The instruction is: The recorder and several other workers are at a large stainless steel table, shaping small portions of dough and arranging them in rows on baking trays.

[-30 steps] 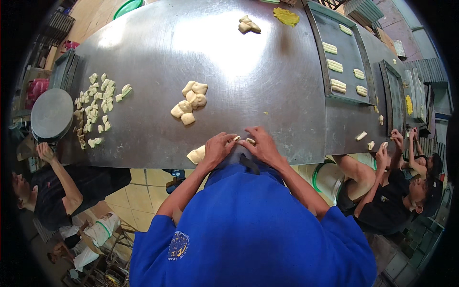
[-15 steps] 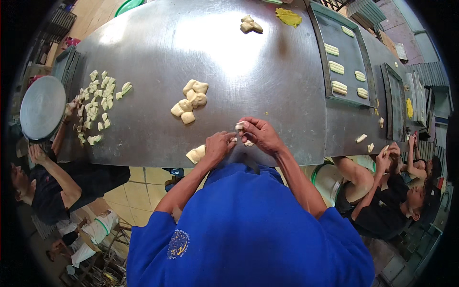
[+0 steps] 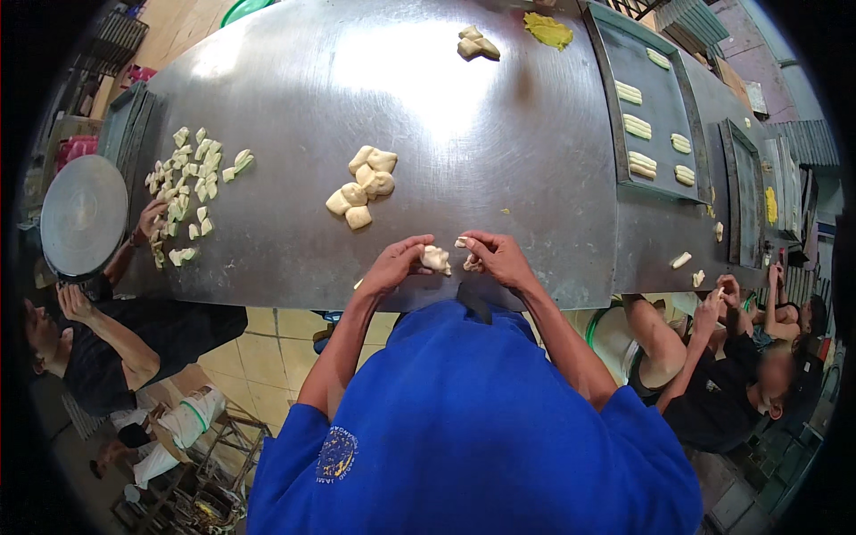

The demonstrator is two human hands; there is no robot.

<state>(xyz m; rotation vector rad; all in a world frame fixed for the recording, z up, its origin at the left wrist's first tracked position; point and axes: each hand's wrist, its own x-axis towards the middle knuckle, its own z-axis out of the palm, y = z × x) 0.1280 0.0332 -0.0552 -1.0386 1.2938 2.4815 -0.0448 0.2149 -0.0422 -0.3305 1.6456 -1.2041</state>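
At the near edge of the metal table, my left hand (image 3: 399, 266) pinches a pale, lumpy piece of dough (image 3: 436, 259) between thumb and fingers. Just to its right, my right hand (image 3: 501, 259) is closed on small bits of dough (image 3: 472, 263), one held up at the fingertips. A narrow gap separates the two hands. Ahead and to the left lies a cluster of smooth dough pieces (image 3: 360, 188). Another piece of dough is mostly hidden behind my left wrist, only a sliver showing.
Small cut dough pieces (image 3: 190, 183) lie at the left, where a co-worker's hand (image 3: 152, 217) reaches. A tray (image 3: 662, 183) of ridged dough strips stands at the right, near a yellow smear (image 3: 547, 31). Other people sit at the right; a round pan (image 3: 85, 217) is far left.
My left hand has moved slightly up and left, and a larger lump of dough now shows in its fingers. My right hand has shifted a little right, still holding dough bits.
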